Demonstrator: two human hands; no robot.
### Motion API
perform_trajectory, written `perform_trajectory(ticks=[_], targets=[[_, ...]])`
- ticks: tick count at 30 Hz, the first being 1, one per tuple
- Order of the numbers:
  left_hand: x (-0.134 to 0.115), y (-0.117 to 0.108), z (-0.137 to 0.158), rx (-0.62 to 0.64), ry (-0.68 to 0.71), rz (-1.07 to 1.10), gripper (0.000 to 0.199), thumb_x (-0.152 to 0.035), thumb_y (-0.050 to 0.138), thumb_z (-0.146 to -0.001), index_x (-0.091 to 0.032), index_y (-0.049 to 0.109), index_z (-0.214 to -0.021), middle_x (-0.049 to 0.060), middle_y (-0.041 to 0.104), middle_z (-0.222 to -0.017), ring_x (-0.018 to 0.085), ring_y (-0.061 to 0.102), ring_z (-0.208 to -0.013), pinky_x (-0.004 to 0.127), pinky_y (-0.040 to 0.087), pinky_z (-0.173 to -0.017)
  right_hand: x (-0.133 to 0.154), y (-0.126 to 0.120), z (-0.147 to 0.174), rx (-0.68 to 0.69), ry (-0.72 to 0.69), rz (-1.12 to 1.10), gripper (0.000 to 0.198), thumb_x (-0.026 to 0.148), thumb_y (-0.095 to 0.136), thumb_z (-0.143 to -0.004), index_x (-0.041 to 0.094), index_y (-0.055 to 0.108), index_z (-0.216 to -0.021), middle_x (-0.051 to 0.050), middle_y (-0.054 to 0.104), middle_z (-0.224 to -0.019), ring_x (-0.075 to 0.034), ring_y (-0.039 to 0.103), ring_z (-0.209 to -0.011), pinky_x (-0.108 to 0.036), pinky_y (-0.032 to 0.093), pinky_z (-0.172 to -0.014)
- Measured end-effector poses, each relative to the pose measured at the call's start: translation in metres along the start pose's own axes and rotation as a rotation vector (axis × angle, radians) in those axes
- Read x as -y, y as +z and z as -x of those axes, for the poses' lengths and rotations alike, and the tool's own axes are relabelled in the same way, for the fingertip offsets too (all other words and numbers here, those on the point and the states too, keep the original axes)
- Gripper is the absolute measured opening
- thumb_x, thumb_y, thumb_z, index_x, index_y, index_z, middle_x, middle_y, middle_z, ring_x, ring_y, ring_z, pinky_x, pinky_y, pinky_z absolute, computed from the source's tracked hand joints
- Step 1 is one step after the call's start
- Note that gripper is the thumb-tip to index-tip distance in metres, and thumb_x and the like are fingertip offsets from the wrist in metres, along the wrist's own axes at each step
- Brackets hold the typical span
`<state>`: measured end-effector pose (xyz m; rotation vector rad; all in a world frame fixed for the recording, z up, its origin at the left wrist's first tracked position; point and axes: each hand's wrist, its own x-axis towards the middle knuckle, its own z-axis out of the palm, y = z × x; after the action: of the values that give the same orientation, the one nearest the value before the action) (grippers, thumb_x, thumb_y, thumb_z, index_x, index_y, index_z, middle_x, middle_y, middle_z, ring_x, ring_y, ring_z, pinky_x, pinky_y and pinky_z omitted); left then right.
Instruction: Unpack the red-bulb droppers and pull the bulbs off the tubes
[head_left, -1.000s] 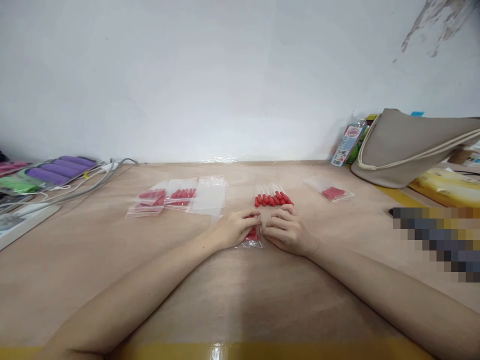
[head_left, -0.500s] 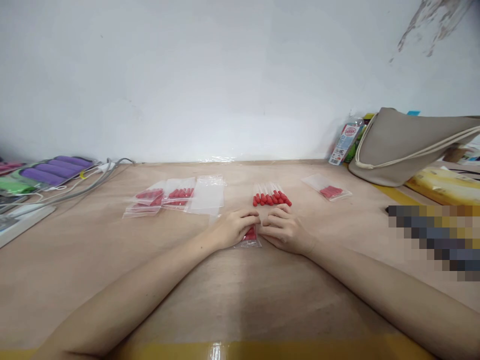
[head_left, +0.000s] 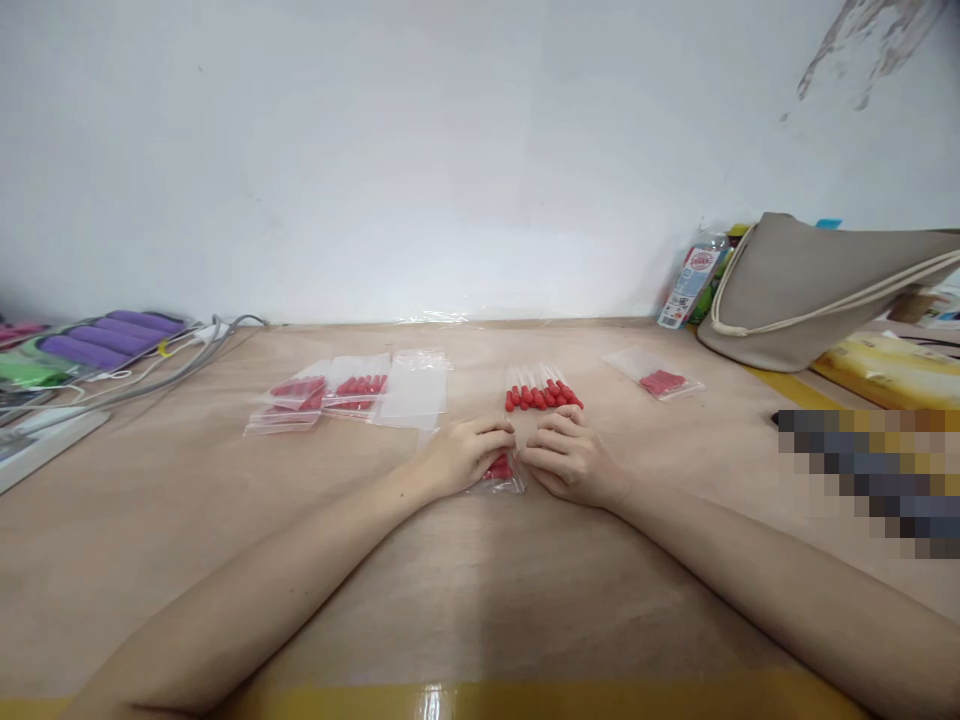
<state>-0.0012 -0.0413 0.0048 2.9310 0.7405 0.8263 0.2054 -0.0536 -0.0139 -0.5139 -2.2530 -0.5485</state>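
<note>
On the table in front of me, a small clear zip bag [head_left: 504, 486] with red-tipped sticks inside lies partly under my left hand [head_left: 466, 455]. The fingers of that hand are closed on the bag and hide its upper part. Just to the right, my right hand [head_left: 574, 462] has its fingers curled in by the bag's right edge. What its fingertips pinch, if anything, is hidden. Beyond the hands is a row of loose white sticks with red tips [head_left: 544, 395], their red ends toward me.
To the left lie filled zip bags [head_left: 300, 395] and flat bags without red tips [head_left: 416, 388]. Another filled bag [head_left: 664, 383] lies back right. A grey drawstring bag [head_left: 795, 290] and a bottle [head_left: 690, 285] stand at right, cables [head_left: 191, 360] and purple rolls [head_left: 112, 340] at left.
Both hands have stayed in almost the same place; the fingers have shifted slightly. A little more of the red tips inside the bag is visible between the hands.
</note>
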Motion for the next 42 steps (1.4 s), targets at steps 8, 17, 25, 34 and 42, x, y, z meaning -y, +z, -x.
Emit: perform_trajectory(ticks=[8, 17, 25, 34, 42], targets=[[-0.002, -0.0025, -0.0002, -0.019, 0.087, -0.093, 0.023, -0.016, 0.038, -0.089, -0.018, 0.061, -0.09, 0.002, 0.066, -0.098, 0.013, 0.061, -0.083, 0.024, 0.048, -0.075, 0.0, -0.003, -0.0008, 0.007, -0.003, -0.014, 0.008, 0.016, 0.054, -0.078, 0.021, 0.06, -0.076, 0.002, 0.063, -0.071, -0.012, 0.047, -0.071, -0.033, 0.033, -0.074], [0.0012, -0.0028, -0.0009, 0.005, 0.14, -0.098, 0.024, -0.019, 0.037, -0.09, -0.02, 0.061, -0.091, 0.001, 0.064, -0.102, 0.012, 0.06, -0.087, 0.022, 0.045, -0.077, 0.0018, -0.0035, -0.0025, -0.003, 0.0, -0.003, 0.007, 0.016, 0.054, -0.078, 0.02, 0.059, -0.075, 0.001, 0.063, -0.072, -0.013, 0.047, -0.07, -0.033, 0.032, -0.073], [-0.0021, -0.0079, -0.0035, 0.085, 0.101, -0.135, 0.019, -0.024, 0.041, -0.088, -0.017, 0.059, -0.083, 0.004, 0.06, -0.092, 0.013, 0.055, -0.08, 0.024, 0.042, -0.071, 0.0004, -0.0041, -0.0027, 0.047, 0.014, 0.011, 0.012, 0.016, 0.05, -0.079, 0.02, 0.059, -0.071, 0.001, 0.059, -0.067, -0.013, 0.047, -0.071, -0.033, 0.032, -0.074], [-0.0021, -0.0068, -0.0054, 0.1, 0.121, -0.085, 0.019, -0.02, 0.037, -0.09, -0.017, 0.055, -0.083, 0.003, 0.062, -0.086, 0.014, 0.055, -0.08, 0.024, 0.042, -0.071, 0.0002, -0.0023, -0.0066, 0.035, -0.031, -0.012, 0.01, 0.02, 0.055, -0.081, 0.022, 0.062, -0.075, 0.002, 0.06, -0.07, -0.012, 0.046, -0.073, -0.032, 0.031, -0.073], [0.0035, -0.009, -0.0053, 0.157, 0.284, -0.318, 0.025, -0.021, 0.032, -0.094, -0.016, 0.057, -0.09, 0.004, 0.062, -0.098, 0.015, 0.055, -0.096, 0.028, 0.044, -0.081, 0.0006, -0.0013, -0.0063, 0.036, -0.069, 0.005, 0.013, 0.016, 0.05, -0.084, 0.02, 0.061, -0.077, 0.001, 0.061, -0.073, -0.012, 0.047, -0.076, -0.031, 0.032, -0.076]])
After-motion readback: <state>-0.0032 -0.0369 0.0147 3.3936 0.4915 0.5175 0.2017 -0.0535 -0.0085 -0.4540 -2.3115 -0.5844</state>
